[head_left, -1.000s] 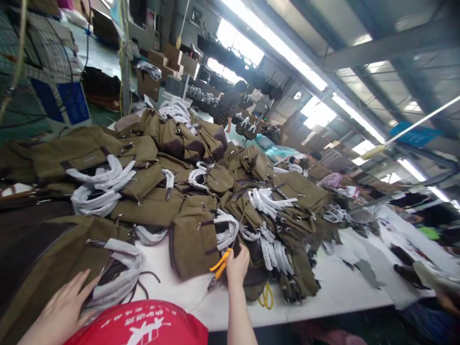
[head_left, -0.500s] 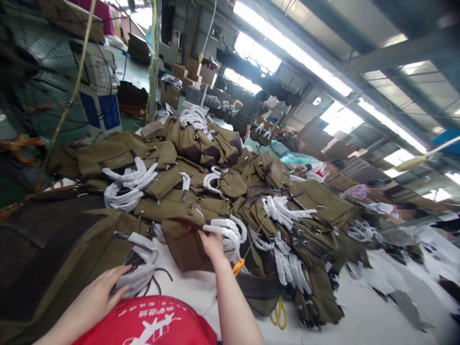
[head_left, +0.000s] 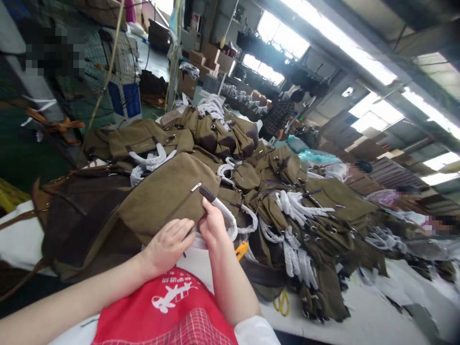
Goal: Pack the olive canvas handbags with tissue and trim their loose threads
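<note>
An olive canvas bag (head_left: pixel 168 196) with a zip pull and a dark leather tab stands tilted in front of me. My right hand (head_left: pixel 212 225) grips its near edge by the tab, thumb up. From that tab runs a handle (head_left: pixel 228 220) wrapped in white covering. My left hand (head_left: pixel 170 244) is closed on the bag's lower edge, close to the right one; a bit of dark strap shows at its fingers. Just right of my right wrist lies an orange-handled tool (head_left: pixel 241 250), partly hidden by my forearm.
Olive bags with white-wrapped handles (head_left: pixel 293 206) are heaped across the white table (head_left: pixel 362 306). A large dark bag (head_left: pixel 93 215) lies at left. A yellow loop (head_left: pixel 281 303) rests near the front edge. Beyond the heap stands a person (head_left: pixel 278 115); a fan (head_left: pixel 53 52) is at far left.
My right hand has pulled a bag up from the heap and toward the left. My left hand has left the white-wrapped handles and closed on this bag. The view has shifted left.
</note>
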{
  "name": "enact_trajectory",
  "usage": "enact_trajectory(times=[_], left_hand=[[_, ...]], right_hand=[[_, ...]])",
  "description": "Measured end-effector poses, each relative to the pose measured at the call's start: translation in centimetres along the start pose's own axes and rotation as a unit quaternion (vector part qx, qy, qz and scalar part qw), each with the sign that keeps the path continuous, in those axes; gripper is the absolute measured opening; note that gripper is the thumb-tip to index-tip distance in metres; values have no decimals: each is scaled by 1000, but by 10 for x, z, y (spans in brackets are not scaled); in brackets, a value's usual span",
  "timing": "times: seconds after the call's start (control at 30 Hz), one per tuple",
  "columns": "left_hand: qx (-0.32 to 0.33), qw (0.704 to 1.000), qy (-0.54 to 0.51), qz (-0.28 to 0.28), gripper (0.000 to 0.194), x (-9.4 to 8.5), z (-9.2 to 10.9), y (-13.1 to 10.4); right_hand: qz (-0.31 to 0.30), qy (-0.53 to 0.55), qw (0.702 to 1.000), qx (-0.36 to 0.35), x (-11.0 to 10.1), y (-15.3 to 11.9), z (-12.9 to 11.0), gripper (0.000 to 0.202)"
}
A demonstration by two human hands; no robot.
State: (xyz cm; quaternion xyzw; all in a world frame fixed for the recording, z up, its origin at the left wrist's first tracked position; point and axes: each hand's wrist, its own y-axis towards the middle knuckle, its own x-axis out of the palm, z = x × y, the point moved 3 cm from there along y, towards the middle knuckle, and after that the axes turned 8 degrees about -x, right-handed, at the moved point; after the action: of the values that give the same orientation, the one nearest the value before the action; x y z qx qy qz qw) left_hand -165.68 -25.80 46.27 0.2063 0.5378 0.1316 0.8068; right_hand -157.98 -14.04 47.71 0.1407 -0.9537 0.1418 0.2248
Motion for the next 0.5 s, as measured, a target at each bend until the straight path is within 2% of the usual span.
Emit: enact_trajectory(times=[0.07, 0.13, 0.2, 0.27, 0.3, 0.37, 0.5], left_hand=[[-100, 990, -79, -53, 22, -2, -16, 5], [-190, 969, -136, -87, 19, -6, -35, 11], [-233, 953, -165, -100, 18, -10, -51, 17], [-276, 929, -213, -120, 30, -9, -63, 20], [-298, 914, -243, -132, 39, -5, -66, 20], [-341, 878, -302, -147, 54, 5, -67, 17], [-422, 813, -381, -128, 60, 26, -61, 7]], right_hand=[[-56, -74, 994, -52, 0, -22, -6, 32], [-117, -202, 959, -162, 3, -47, -22, 31], [-176, -327, 882, -288, 11, -71, -38, 21], [-226, -413, 807, -357, 20, -87, -44, 12], [-246, -445, 782, -361, 23, -91, -43, 10], [-292, -512, 743, -318, 28, -93, -34, 13], [-347, -618, 680, -189, 26, -97, -13, 30]])
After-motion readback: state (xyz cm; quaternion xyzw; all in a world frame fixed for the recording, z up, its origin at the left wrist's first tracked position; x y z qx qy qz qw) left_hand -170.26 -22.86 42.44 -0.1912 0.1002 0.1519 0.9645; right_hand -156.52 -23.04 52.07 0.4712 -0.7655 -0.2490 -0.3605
